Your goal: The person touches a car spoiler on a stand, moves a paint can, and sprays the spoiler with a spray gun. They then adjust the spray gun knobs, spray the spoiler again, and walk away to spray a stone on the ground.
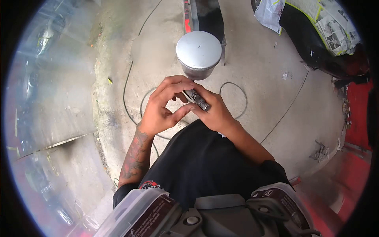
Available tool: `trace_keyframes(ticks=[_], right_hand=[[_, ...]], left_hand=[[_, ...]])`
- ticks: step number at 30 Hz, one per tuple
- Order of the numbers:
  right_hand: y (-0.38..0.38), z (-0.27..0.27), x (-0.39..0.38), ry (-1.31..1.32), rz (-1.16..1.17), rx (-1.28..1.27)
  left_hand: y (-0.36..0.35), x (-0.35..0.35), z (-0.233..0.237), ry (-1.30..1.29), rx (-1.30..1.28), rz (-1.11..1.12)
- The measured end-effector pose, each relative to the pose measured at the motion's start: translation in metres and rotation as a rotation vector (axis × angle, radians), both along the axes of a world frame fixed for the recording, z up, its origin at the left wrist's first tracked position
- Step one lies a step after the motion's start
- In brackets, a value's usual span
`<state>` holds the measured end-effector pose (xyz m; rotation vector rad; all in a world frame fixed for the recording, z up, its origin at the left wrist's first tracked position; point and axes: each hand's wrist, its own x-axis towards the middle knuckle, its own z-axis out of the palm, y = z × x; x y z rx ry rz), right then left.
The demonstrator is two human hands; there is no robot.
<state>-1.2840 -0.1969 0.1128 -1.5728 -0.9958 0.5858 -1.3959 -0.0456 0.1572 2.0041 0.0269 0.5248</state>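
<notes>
Between my hands is a spray gun (197, 100), its dark metal body slanting down to the right. A round cup with a pale silver lid (199, 49) sits upright just beyond my fingers, apparently part of the gun. My right hand (216, 108) is closed around the gun from the right, the knob end showing near the thumb. From the other side my left hand (164, 104) curls its fingers over the gun's far part, with its thumb tip at the near side. The trigger and nozzle are hidden behind my fingers.
A thin dark hose (126, 94) loops across the concrete floor (158, 51). Beyond the cup stands a black panel (210, 19) with a red strip. At right is a dark part (304, 41) masked with newspaper (333, 33). Clear plastic sheeting (39, 98) hangs left. Respirator filters (142, 213) fill the bottom edge.
</notes>
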Motion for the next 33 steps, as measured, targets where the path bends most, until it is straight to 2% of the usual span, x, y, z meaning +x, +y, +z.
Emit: trace_keyframes(ticks=[2, 4, 5, 6, 7, 8, 9, 11, 13, 17, 21, 24, 27, 33], right_hand=[[0.029, 0.013, -0.004, 0.035, 0.073, 0.064], [0.069, 0.013, -0.015, -0.012, 0.073, 0.16], [0.085, 0.031, -0.02, 0.068, 0.14, 0.118], [0.1, 0.048, -0.027, 0.151, 0.214, 0.069], [0.119, 0.053, -0.039, 0.209, 0.232, 0.173], [0.141, 0.05, -0.05, 0.136, 0.212, 0.299], [0.154, 0.057, -0.059, 0.183, 0.247, 0.291], [0.175, 0.064, -0.082, 0.26, 0.278, 0.328], [0.193, 0.062, -0.104, 0.311, 0.27, 0.416], [0.219, 0.054, -0.126, 0.37, 0.335, 0.369], [0.246, 0.042, -0.121, 0.42, 0.407, 0.293], [0.272, 0.03, -0.106, 0.438, 0.385, 0.267], [0.308, 0.018, -0.091, 0.468, 0.338, 0.218], [0.408, 0.001, -0.005, 0.546, 0.333, 0.18]], left_hand=[[0.007, -0.025, -0.033, -0.225, -0.242, 0.204], [0.011, -0.045, -0.06, -0.185, -0.45, 0.41], [0.015, -0.054, -0.059, -0.09, -0.616, 0.389], [0.018, -0.06, -0.064, -0.096, -0.608, 0.404], [0.019, -0.065, -0.061, -0.068, -0.665, 0.373], [0.02, -0.072, -0.059, -0.037, -0.724, 0.344], [0.028, -0.089, -0.068, 0.096, -0.689, 0.297], [0.044, -0.116, -0.09, -0.005, -0.809, 0.281], [0.059, -0.137, -0.091, -0.058, -0.898, 0.252], [0.08, -0.162, -0.085, -0.009, -0.777, 0.307], [0.096, -0.156, -0.092, -0.079, -0.849, 0.351], [0.114, -0.131, -0.095, -0.194, -0.879, 0.504], [0.164, -0.134, -0.121, -0.035, -0.959, 0.468], [0.282, -0.056, -0.12, 0.17, -0.75, 0.423]])
